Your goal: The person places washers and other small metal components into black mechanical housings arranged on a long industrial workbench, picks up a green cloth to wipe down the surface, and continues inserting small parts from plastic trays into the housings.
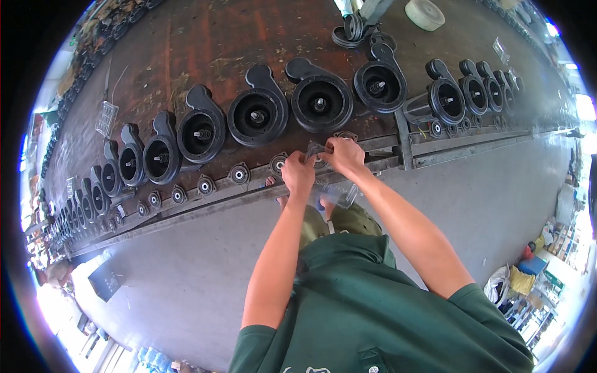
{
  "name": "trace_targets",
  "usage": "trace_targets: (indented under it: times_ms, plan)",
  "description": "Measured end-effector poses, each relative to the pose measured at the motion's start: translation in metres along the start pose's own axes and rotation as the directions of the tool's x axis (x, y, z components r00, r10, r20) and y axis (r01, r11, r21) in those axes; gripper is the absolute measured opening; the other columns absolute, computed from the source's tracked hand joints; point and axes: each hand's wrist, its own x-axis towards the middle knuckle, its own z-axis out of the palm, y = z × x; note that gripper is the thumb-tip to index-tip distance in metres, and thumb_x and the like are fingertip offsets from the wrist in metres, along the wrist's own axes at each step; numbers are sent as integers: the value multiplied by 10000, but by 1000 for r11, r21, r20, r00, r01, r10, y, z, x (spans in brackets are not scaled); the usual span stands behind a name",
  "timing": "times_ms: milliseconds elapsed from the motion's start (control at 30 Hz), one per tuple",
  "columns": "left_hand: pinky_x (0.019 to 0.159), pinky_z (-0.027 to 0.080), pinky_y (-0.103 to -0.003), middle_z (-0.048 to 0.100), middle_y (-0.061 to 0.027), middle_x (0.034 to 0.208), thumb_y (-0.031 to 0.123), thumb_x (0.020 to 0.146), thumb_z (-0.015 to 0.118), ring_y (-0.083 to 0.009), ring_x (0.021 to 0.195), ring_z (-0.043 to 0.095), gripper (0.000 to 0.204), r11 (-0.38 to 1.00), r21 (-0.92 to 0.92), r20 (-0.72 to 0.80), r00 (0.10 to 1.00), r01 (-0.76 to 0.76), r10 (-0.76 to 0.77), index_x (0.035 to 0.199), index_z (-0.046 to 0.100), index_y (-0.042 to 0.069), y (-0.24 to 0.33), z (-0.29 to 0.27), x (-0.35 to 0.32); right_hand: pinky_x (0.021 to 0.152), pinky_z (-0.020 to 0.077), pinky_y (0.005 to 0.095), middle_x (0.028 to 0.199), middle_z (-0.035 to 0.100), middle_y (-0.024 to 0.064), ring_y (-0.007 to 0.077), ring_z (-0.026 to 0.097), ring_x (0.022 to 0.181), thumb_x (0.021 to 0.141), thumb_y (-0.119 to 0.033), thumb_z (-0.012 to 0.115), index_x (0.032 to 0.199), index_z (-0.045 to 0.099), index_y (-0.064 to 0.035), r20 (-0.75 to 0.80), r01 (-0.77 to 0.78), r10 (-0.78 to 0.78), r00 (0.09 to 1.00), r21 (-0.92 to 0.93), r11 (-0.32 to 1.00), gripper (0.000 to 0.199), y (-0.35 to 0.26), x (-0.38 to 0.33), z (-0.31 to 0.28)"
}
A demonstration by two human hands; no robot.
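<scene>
Both of my hands are together at the near edge of the workbench, fingers closed on a clear plastic bag [339,194] that hangs down past the edge. My left hand [298,173] pinches it from the left, beside a round end cap with a bearing in its centre [279,164]. From the right, my right hand [345,155] grips its upper part, close to another end cap [346,135]. Whatever the bag contains is too small to make out. Just beyond my hands lies a black round motor housing [321,103] with a metal shaft in its middle.
Similar black housings [257,116] run in a long row to both sides. More end caps [206,184] line the bench's metal edge [180,210]. Farther back are black rings [346,36], a pale round disc [425,13] and a clear plastic tray [106,119].
</scene>
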Motion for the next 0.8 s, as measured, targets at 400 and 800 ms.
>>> trace_targets:
  times_ms: [400,800]
  plan:
    - [760,526,-500,711,-209,821,292,819,791,-444,834,682,297,999,-14,-14,999,51,-51,829,660,25,5,11,9,842,570,447,1074,750,103,322,710,1054,823,-426,815,1055,751,-162,110,-130,141,984,-100,986,357,-22,9,-10]
    - [808,513,-524,715,-220,923,245,845,755,-477,952,657,227,995,17,43,995,94,-95,875,634,55,22,5,3,858,588,425,1091,751,116,324,717,1061,840,-234,697,1081,776,-209,85,-66,83,993,-184,981,255,-24,12,-3]
